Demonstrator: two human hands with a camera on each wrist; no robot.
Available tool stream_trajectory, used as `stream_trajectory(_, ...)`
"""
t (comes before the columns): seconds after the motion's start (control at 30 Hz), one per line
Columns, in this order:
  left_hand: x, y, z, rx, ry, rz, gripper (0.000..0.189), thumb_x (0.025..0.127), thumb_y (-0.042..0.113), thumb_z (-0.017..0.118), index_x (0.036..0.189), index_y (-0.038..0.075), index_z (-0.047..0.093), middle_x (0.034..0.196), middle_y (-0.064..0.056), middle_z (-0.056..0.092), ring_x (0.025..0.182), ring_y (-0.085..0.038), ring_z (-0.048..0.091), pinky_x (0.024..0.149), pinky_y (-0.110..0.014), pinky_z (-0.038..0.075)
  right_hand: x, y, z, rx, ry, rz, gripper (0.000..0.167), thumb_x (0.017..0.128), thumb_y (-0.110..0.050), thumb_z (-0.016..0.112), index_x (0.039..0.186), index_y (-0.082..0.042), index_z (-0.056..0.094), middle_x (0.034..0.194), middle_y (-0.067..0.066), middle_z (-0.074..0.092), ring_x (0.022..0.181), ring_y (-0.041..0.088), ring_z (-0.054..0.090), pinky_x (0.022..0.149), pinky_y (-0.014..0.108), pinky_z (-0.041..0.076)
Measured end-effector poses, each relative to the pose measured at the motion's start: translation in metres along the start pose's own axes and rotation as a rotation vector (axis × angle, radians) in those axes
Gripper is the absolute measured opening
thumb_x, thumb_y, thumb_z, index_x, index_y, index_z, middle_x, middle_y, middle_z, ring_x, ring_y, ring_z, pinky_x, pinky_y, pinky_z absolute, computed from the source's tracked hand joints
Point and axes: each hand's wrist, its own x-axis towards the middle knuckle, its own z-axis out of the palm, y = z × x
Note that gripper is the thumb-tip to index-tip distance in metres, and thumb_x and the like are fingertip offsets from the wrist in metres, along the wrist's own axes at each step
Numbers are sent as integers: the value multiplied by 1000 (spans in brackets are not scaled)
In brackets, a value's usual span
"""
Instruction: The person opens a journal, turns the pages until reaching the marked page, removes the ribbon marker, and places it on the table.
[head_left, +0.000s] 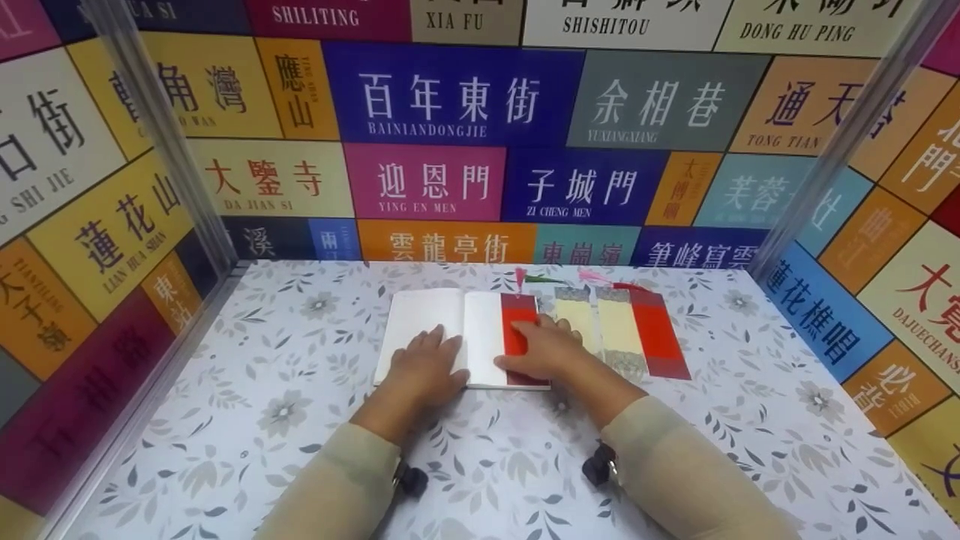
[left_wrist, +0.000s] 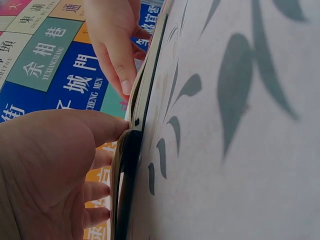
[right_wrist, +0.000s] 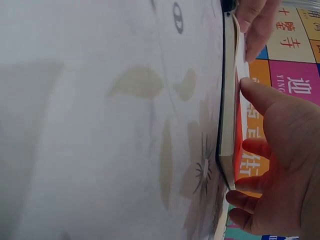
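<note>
An open book (head_left: 480, 319) with blank white pages lies flat on the table. My left hand (head_left: 424, 367) rests on its left page, fingers extended and the thumb near the inner fold. On the right page lies a red bookmark (head_left: 519, 311) with darker ends and a pink tassel (head_left: 520, 279) above it. My right hand (head_left: 551, 351) rests over the bookmark, its thumb on the page side and its fingers by the book's right edge. From the right wrist view, the book's page block (right_wrist: 229, 100) shows, with relaxed fingers touching its top and far edge.
Right of the book lie a cream bookmark (head_left: 574, 315), partly hidden by my hand, another cream one (head_left: 619, 326) with patterned ends, and a second red one (head_left: 664, 330). Tassels trail behind them. A floral cloth (head_left: 285, 405) covers the table; sign-printed panels (head_left: 450, 97) enclose it.
</note>
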Motion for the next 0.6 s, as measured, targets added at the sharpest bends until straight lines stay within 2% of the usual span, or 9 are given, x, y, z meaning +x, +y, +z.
stream_trajectory(0.37,-1,1,-1,-14,-16,-5,74,106,53,58,171,31,29,183,-1,14,170,-32,11,136,-63,16,0,4,-3,-5,-12,33,96,81,-74,79,163,-41,43,174,11,33,149,40,33,124,72,34)
stream_trajectory(0.6,-3,0,-3,-44,-29,-11,74,106,53,57,171,32,27,183,1,11,171,-30,8,137,-61,14,1,8,-6,81,21,88,93,81,-64,85,162,-37,47,158,5,48,141,32,41,119,62,48)
